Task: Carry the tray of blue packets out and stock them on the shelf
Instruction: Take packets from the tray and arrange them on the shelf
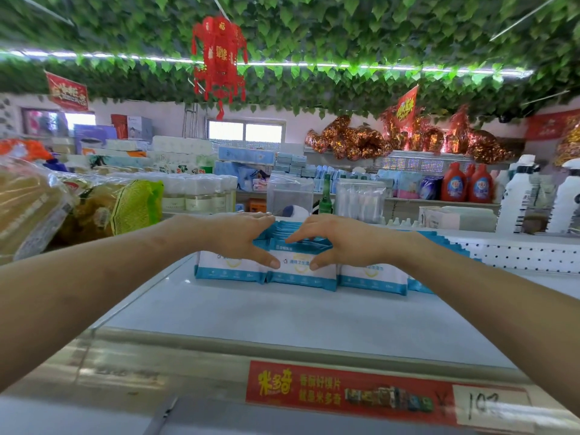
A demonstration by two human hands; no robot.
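Stocking looked well advanced: blue wet-wipe packets (301, 274) stood in rows at the back of the white shelf (282, 312), with no tray in view. Left hand (238, 238) and right hand (340, 243) together clasped the middle row, thumbs on its front packet. Three rows showed fully, a fourth partly; packets behind overlapped beyond counting.

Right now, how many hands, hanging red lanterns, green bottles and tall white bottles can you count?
hands: 2, the left hand and the right hand, both holding the blue packets
red lantern: 1
green bottle: 1
tall white bottles: 2
total: 6
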